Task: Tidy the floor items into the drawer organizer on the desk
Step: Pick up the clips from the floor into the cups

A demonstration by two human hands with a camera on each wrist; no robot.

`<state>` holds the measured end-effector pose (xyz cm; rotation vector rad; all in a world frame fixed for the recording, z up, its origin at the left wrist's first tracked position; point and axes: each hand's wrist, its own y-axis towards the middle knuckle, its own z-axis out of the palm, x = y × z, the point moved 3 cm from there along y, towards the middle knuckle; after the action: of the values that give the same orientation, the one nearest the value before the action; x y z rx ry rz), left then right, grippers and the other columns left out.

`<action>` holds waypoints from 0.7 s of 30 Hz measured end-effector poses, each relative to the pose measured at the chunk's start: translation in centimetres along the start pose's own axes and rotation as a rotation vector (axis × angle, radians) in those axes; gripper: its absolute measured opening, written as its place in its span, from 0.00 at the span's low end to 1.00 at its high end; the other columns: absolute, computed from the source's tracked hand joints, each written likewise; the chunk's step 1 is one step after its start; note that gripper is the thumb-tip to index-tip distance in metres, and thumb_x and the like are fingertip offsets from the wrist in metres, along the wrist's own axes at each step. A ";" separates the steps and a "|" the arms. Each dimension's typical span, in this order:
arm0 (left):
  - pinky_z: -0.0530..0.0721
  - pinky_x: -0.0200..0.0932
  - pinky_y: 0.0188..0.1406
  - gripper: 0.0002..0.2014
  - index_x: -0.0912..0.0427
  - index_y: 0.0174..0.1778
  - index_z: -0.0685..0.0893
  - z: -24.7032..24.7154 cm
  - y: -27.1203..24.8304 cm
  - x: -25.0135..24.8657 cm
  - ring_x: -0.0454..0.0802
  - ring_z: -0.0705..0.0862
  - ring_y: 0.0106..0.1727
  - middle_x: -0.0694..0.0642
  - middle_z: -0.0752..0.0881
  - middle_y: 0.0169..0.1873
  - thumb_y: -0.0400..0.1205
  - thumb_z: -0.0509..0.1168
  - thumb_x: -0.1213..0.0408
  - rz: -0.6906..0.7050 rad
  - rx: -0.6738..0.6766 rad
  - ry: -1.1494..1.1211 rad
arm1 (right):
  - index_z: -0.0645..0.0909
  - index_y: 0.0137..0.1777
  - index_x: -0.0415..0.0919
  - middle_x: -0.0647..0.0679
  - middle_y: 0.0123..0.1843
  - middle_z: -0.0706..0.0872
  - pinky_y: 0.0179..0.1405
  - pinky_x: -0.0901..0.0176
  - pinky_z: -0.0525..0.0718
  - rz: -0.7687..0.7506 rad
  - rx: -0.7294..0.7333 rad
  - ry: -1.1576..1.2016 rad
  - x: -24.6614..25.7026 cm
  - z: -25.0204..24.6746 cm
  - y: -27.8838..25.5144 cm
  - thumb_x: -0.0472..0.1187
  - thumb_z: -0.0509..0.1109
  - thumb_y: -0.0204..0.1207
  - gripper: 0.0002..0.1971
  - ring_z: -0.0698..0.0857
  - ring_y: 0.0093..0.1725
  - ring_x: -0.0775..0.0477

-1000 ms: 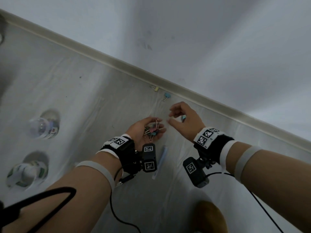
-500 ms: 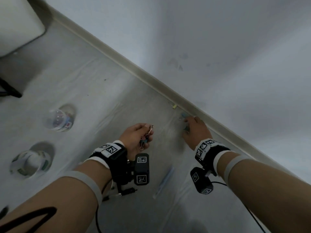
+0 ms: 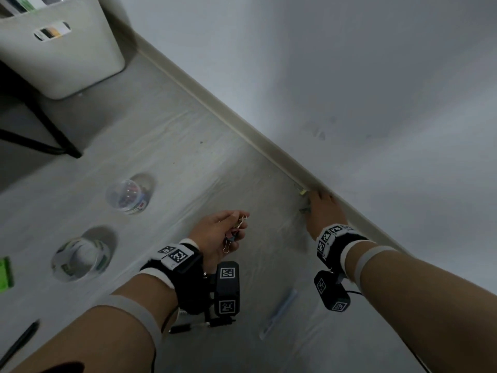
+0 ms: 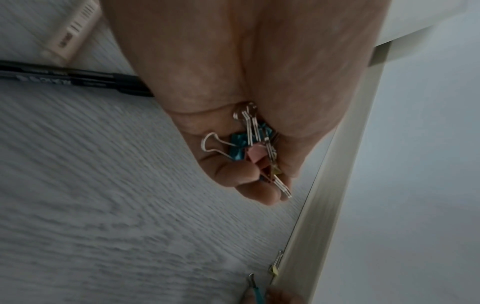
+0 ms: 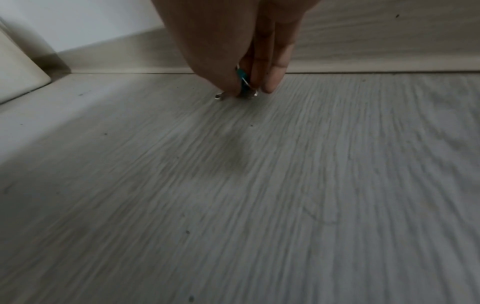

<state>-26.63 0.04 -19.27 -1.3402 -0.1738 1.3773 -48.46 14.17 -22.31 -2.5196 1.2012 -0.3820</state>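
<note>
Grey floor [image 5: 233, 185] meets skirting [image 3: 242, 125] at 2 o'clock. Clips [image 4: 249, 148] are gripped by the left hand [image 3: 217, 235]; only the right wrist view shows a teal clip [image 5: 243, 79] pinched by the right hand [image 5: 233, 41].

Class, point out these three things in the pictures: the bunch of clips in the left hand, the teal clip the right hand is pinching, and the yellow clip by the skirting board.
bunch of clips [image 4: 253, 144], left wrist view, pink body.
teal clip [image 5: 243, 76], right wrist view, body.
yellow clip [image 4: 275, 269], left wrist view, body.
</note>
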 end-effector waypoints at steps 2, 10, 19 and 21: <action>0.75 0.34 0.21 0.12 0.67 0.57 0.88 -0.2 -0.2 0.4 0.47 0.82 0.32 0.58 0.83 0.40 0.88 0.61 0.65 -0.002 -0.006 0.006 | 0.65 0.77 0.40 0.34 0.73 0.74 0.60 0.39 0.83 0.011 -0.022 0.045 0.6 -0.5 0.3 0.35 0.65 0.79 0.26 0.76 0.69 0.30; 0.75 0.34 0.22 0.12 0.67 0.57 0.88 -1.3 -0.6 0.3 0.46 0.82 0.32 0.57 0.84 0.41 0.89 0.61 0.64 -0.007 -0.022 0.043 | 0.72 0.71 0.37 0.36 0.74 0.68 0.51 0.42 0.85 0.014 0.001 -0.082 2.1 -0.1 -0.5 0.29 0.63 0.78 0.21 0.73 0.69 0.31; 0.76 0.35 0.22 0.14 0.69 0.59 0.87 -2.4 -1.1 1.3 0.47 0.82 0.32 0.58 0.84 0.41 0.90 0.58 0.65 -0.023 -0.066 0.050 | 0.72 0.65 0.37 0.37 0.63 0.73 0.39 0.55 0.76 -0.043 0.102 -0.022 4.2 0.0 -2.1 0.36 0.66 0.78 0.16 0.80 0.48 0.38; 0.77 0.36 0.22 0.14 0.68 0.58 0.87 -2.6 -1.3 1.8 0.48 0.83 0.32 0.58 0.85 0.40 0.90 0.58 0.65 -0.040 -0.070 0.034 | 0.72 0.61 0.37 0.39 0.58 0.73 0.33 0.59 0.71 -0.055 0.165 0.005 4.7 0.1 -2.1 0.39 0.68 0.77 0.15 0.74 0.36 0.45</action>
<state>-23.36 0.33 -20.23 -1.4094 -0.2265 1.3248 -44.06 11.78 -21.11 -2.4146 1.0585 -0.4806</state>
